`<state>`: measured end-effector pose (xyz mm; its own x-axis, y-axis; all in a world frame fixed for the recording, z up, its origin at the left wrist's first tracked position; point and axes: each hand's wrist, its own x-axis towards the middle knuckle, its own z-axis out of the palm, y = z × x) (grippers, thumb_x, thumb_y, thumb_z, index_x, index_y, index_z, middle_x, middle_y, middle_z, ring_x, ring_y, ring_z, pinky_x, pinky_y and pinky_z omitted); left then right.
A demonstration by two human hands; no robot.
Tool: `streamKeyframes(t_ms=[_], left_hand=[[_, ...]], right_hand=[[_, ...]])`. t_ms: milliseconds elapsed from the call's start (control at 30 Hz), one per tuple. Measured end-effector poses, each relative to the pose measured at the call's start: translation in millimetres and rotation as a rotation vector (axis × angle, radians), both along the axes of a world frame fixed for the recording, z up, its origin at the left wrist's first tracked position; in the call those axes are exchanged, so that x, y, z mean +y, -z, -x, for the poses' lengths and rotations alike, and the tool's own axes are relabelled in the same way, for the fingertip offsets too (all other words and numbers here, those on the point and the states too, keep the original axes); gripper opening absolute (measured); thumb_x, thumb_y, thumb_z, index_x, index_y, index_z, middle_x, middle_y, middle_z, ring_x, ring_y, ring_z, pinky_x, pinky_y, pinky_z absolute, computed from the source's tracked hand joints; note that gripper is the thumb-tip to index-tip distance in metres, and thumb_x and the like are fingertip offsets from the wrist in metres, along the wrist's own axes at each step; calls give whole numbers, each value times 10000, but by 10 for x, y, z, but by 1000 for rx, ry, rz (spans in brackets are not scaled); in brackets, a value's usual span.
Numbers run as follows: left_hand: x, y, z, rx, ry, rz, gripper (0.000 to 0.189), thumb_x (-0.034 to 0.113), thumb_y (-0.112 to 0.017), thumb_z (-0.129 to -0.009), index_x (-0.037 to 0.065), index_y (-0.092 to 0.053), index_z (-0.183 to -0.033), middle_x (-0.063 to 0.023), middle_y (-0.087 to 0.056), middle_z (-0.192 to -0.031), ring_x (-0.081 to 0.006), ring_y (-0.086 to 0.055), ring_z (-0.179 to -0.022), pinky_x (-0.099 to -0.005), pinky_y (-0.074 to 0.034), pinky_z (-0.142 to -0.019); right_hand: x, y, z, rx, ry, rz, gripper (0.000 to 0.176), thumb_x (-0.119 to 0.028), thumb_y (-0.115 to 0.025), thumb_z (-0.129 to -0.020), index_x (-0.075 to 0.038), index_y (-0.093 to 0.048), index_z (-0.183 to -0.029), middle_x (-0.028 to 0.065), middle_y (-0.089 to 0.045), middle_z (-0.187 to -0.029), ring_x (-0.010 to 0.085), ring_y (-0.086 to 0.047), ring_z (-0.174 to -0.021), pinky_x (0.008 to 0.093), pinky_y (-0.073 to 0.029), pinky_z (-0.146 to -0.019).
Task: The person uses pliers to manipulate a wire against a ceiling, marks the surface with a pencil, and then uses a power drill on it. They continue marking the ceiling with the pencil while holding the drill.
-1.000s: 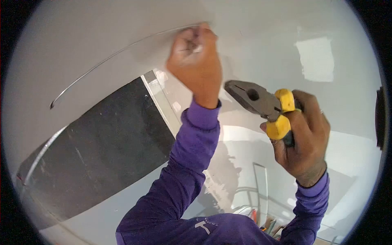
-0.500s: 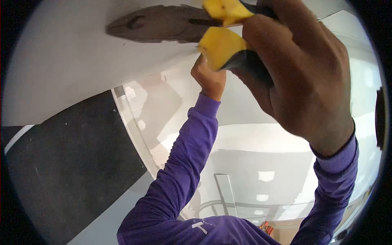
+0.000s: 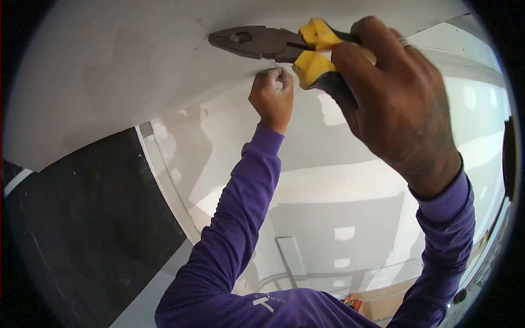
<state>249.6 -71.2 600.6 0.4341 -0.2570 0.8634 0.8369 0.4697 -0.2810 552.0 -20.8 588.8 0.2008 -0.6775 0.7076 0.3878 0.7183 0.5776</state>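
My right hand (image 3: 404, 104) is wrapped round the yellow and black handles of a pair of combination pliers (image 3: 260, 42). The dark metal jaws point left and lie flat-on to me, just below the pale ceiling surface (image 3: 109, 82). Below the pliers, my left hand (image 3: 272, 98) is raised to the same surface with its thumb and forefinger pinched together. Something thin may be between those fingertips, too small to make out. The purple sleeves cover both arms.
A large dark panel or opening (image 3: 93, 235) with a pale edge lies on the left. The grey-white wall (image 3: 328, 147) has several lighter filler patches. A flat strip (image 3: 292, 259) leans low on it, and red-orange objects (image 3: 353, 302) are at the bottom.
The pliers and my right hand have moved away from my view and look smaller; the jaws have shifted right. My left hand, hidden in part before, now shows fully below them.
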Motion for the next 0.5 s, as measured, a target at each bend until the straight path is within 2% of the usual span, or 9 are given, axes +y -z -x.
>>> streamKeyframes(t_ms=[267,367,500], left_hand=[[50,-45,3,74,116,-21,89,63,-734,-766,93,-651,-757,-33,-672,-740,-237,-652,-693,-366,-522,-607],[20,-8,58,-29,-15,-1,81,77,-740,-773,92,-661,-765,-30,-673,-740,-234,-651,-691,-365,-524,-606],[8,-10,-31,-18,23,-29,69,83,-740,-778,90,-672,-769,-31,-680,-734,-235,-656,-698,-365,-524,-610]], right_hand=[[10,6,-10,14,25,18,354,-177,-853,-690,-56,-608,-915,160,-596,-1045,231,-664,-766,334,-548,-614],[30,29,16,13,22,34,351,-170,-853,-690,-57,-609,-916,157,-596,-1046,231,-664,-768,335,-549,-616],[76,35,43,11,22,50,349,-161,-852,-688,-58,-610,-917,152,-596,-1047,231,-664,-770,335,-550,-619]])
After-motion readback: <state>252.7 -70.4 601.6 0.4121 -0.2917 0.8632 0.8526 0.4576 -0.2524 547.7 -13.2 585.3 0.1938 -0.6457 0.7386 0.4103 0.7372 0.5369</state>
